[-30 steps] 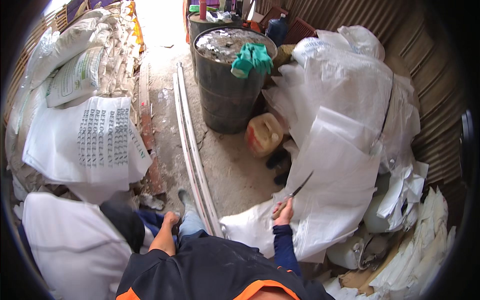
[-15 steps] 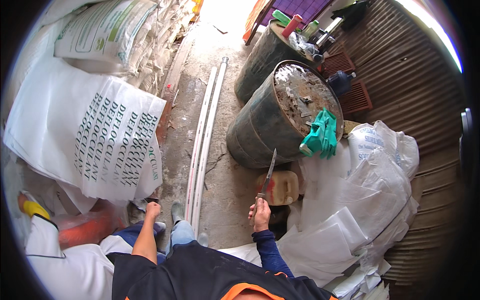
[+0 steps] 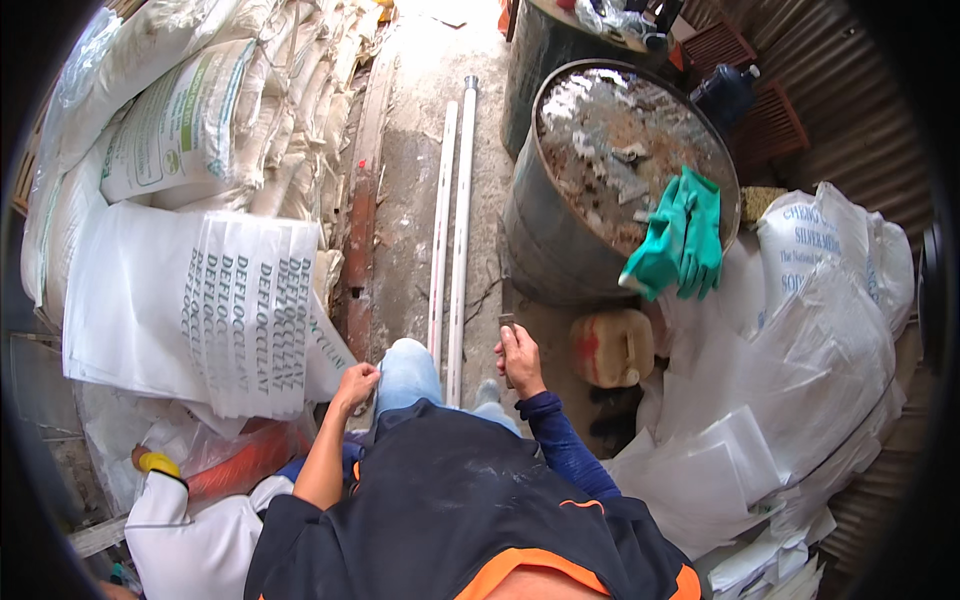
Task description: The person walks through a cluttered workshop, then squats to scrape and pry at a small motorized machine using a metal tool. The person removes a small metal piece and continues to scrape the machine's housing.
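My right hand is closed around the handle of a knife. The knife points away from me, its blade hard to make out against the floor. Loosely curled, my left hand hangs above my left knee with nothing visible in its fingers. Beside it lies a fanned stack of white printed sacks, laid flat, whose near right corner comes close to my knuckles. Ahead of my right hand, green rubber gloves drape over the rim of a rusty metal drum.
Two white pipes lie along the floor ahead. Filled sacks are piled at left. A yellowish jerrycan stands right of my knife hand, beside crumpled white sacks. A co-worker's sleeve is at lower left, near a red-orange bundle.
My right hand has tilted the knife, so its blade no longer shows clearly. My left hand has moved right and forward, over my knee. The view has shifted, and I stand closer to the drum.
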### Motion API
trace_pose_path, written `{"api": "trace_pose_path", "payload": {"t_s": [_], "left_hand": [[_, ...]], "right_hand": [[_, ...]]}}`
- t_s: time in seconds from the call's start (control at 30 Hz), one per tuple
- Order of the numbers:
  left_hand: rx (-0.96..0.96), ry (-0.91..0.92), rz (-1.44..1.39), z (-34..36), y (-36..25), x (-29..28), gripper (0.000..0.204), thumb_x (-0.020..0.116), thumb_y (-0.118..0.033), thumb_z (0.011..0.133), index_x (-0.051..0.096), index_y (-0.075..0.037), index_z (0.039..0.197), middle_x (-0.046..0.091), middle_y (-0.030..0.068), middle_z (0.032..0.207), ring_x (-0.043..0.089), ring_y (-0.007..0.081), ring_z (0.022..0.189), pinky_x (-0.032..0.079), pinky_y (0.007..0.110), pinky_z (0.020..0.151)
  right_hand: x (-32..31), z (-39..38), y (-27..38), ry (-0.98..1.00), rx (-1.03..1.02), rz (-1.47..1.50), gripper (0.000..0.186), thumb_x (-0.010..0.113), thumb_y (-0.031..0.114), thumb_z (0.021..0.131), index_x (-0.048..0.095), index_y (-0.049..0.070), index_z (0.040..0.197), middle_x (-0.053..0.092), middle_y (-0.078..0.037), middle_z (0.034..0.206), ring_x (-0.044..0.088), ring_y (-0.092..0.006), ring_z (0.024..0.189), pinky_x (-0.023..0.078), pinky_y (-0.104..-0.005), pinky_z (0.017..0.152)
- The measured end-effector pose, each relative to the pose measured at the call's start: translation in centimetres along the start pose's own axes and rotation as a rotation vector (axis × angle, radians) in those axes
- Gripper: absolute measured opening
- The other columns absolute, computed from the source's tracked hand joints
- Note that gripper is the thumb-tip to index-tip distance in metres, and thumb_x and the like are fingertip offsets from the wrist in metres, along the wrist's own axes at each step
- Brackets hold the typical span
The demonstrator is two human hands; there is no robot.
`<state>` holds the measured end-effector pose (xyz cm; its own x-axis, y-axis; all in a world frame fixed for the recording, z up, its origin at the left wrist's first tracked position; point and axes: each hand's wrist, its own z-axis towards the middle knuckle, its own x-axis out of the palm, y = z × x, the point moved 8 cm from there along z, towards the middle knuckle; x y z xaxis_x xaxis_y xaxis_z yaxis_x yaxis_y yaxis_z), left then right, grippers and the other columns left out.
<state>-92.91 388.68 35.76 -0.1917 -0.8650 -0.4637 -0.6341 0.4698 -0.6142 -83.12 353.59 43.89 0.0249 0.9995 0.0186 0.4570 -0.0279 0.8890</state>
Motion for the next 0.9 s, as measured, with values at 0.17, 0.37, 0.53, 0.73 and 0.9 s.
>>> {"api": "trace_pose_path", "payload": {"t_s": [0.17,0.37,0.53,0.73,0.9], "left_hand": [[0.109,0.069,-0.002,3.9,-7.9,-2.3,0.022,0.063,-0.019,0.085,0.066,0.0,0.093,0.064,0.0045,0.08,0.055,0.0101,0.071,0.045,0.027,0.064],[0.201,0.048,-0.309,13.8,-14.6,-10.6,0.022,0.064,-0.018,0.084,0.066,0.002,0.093,0.065,0.0027,0.08,0.055,0.0084,0.074,0.045,0.024,0.067],[0.099,0.243,-0.371,21.3,-24.5,-19.2,0.018,0.063,-0.015,0.085,0.066,0.001,0.094,0.062,0.0001,0.08,0.053,0.0072,0.073,0.043,0.022,0.066],[0.993,0.824,-0.569,20.0,-48.9,-33.5,0.026,0.07,0.001,0.077,0.067,-0.001,0.103,0.062,0.0104,0.097,0.059,0.0269,0.096,0.042,0.041,0.092],[1.439,1.2,-0.364,23.9,-60.2,-38.6,0.029,0.05,-0.005,0.091,0.066,-0.012,0.114,0.052,0.0124,0.099,0.054,0.0315,0.095,0.037,0.051,0.094]], "right_hand": [[5.1,12.7,7.0,0.085,-0.081,-0.008,0.029,0.048,0.031,0.096,0.054,0.004,0.101,0.053,-0.002,0.069,0.048,-0.0067,0.046,0.041,-0.0234,0.039],[16.7,30.2,14.8,0.194,-0.04,0.053,0.028,0.05,0.035,0.095,0.053,0.007,0.099,0.054,-0.001,0.071,0.049,-0.0076,0.048,0.042,-0.0239,0.041],[18.5,40.7,17.1,-0.01,0.151,0.058,0.027,0.051,0.036,0.094,0.053,0.01,0.103,0.054,-0.001,0.07,0.049,-0.0093,0.048,0.042,-0.0251,0.041],[19.7,49.3,21.0,-0.107,0.249,0.02,0.027,0.05,0.038,0.094,0.054,0.011,0.098,0.054,-0.002,0.07,0.049,-0.0101,0.048,0.043,-0.0261,0.04],[23.5,60.8,24.5,-0.052,0.258,0.013,0.027,0.05,0.037,0.094,0.053,0.01,0.098,0.054,-0.002,0.071,0.05,-0.01,0.049,0.043,-0.0255,0.041]]}}
